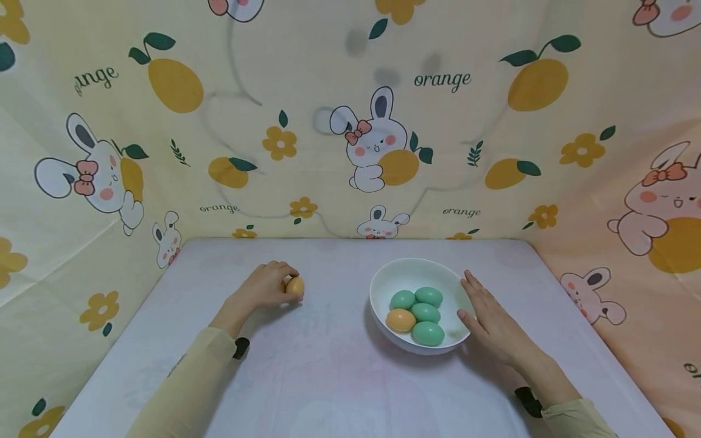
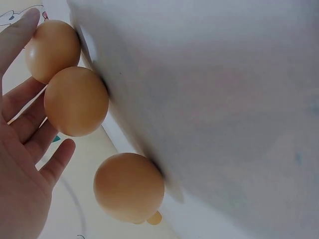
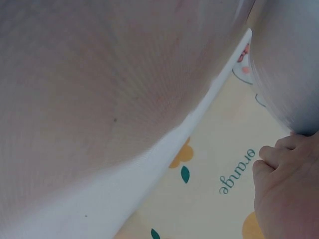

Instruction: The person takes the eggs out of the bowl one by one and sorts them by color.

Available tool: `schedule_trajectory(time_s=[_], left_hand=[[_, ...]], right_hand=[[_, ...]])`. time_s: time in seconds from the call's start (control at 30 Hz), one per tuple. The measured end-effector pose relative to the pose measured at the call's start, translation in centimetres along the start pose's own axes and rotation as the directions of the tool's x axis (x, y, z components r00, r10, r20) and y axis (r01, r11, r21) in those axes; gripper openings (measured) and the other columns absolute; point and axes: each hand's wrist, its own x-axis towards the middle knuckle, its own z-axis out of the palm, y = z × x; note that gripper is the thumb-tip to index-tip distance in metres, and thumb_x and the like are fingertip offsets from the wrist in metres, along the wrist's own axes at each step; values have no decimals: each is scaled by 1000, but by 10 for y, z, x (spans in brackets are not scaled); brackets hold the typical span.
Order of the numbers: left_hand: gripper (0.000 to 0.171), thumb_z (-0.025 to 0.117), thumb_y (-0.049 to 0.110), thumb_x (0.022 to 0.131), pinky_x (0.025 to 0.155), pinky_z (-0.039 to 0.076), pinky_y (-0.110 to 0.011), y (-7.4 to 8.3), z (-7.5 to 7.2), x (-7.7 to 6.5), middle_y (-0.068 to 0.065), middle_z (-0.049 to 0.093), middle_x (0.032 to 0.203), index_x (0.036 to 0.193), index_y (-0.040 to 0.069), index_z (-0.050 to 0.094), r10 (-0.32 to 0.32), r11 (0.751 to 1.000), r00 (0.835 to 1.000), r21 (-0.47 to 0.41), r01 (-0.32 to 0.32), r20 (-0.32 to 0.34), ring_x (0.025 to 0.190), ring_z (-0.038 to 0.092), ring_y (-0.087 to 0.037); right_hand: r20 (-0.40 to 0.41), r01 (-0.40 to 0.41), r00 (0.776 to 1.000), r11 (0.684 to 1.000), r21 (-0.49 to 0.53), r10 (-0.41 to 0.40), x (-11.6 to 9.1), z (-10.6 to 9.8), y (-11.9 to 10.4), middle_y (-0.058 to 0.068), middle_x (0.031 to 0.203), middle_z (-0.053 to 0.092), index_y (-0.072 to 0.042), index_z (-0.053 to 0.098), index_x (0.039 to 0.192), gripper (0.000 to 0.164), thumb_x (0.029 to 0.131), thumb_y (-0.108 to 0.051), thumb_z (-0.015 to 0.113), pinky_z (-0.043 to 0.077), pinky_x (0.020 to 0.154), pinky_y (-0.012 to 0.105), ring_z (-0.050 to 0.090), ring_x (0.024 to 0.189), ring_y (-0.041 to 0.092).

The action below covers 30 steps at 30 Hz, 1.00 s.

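My left hand (image 1: 261, 286) curls its fingers and thumb about an orange egg (image 1: 294, 286) on the tabletop. In the left wrist view, the thumb touches the upper egg (image 2: 54, 50), with a second orange egg (image 2: 76, 101) right beside it in front of the fingers. A third orange egg (image 2: 128, 187) sits apart, past the little finger; from the head, only one of these shows. My right hand (image 1: 495, 319) rests with straight fingers along the right side of a white bowl (image 1: 402, 275). Inside lie several green eggs (image 1: 428, 333) and one orange egg (image 1: 401, 320).
A pale tabletop (image 1: 323, 377) lies under both hands, its far edge meeting a cloth backdrop (image 1: 306, 79) printed with rabbits and oranges. The same cloth rises along the left and right sides. Each wrist wears a small black device (image 1: 241, 348).
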Motion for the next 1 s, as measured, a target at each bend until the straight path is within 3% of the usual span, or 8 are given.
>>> schedule_trajectory(time_s=[0.27, 0.43, 0.7, 1.0], left_hand=[[60, 85, 42, 86, 107, 44, -57, 1, -1, -2, -12, 67, 132, 132, 7, 69, -4, 999, 1000, -41, 3, -19, 122, 60, -35], [52, 79, 39, 92, 108, 45, -58, 6, -5, -3, -12, 66, 134, 133, 7, 68, 47, 995, 995, -78, -54, -92, 124, 60, -37], [45, 75, 37, 96, 103, 50, -54, 22, -11, 0, -9, 67, 132, 130, 8, 69, 149, 982, 960, -78, -172, -239, 120, 64, -34], [44, 76, 33, 96, 103, 50, -52, 56, -17, 6, -8, 67, 131, 131, 8, 69, 223, 964, 928, -76, -256, -300, 120, 64, -29]], right_hand=[[1, 2, 1000, 1000, -2, -2, 0, 1, 1, 17, 174, 9, -1, 16, 165, 73, 110, -37, 47, 20, 122, 65, 12, 158, 41], [1, 5, 1000, 1000, 0, -5, -1, 0, 1, 15, 174, 7, -1, 16, 165, 72, 111, -37, 47, 18, 124, 63, 12, 158, 41], [-6, 7, 1000, 1000, -6, -7, -2, 0, 0, 15, 174, 9, 0, 19, 164, 71, 111, -37, 47, 17, 126, 59, 11, 159, 40], [3, 2, 1000, 1000, -10, -2, -1, 0, 0, 16, 174, 9, -1, 17, 165, 72, 111, -38, 46, 17, 125, 61, 10, 159, 38]])
